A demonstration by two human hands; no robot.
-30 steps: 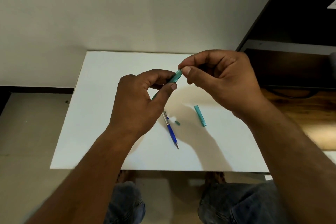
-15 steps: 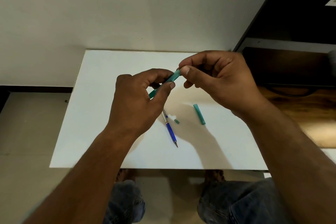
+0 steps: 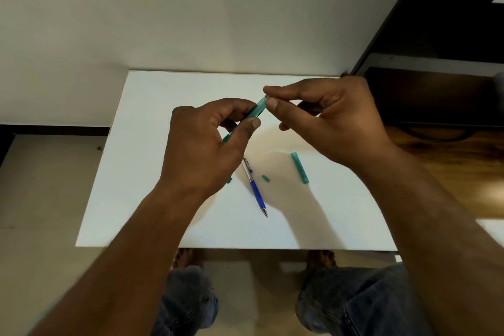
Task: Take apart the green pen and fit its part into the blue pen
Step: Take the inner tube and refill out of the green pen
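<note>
Above the white table, my left hand grips the green pen barrel, which slants up to the right. My right hand pinches the barrel's upper end between thumb and forefinger. The blue pen lies on the table below my hands, tip toward me. A green cap-like tube lies to its right. A tiny green piece rests between them, and another green bit peeks out beside my left wrist.
The table stands against a pale wall. A dark wooden unit and wooden floor lie to the right. My knees in jeans and feet show under the table's near edge.
The green barrel now shows more length between my hands, and my right hand has shifted slightly up and right. The pieces on the table have not moved.
</note>
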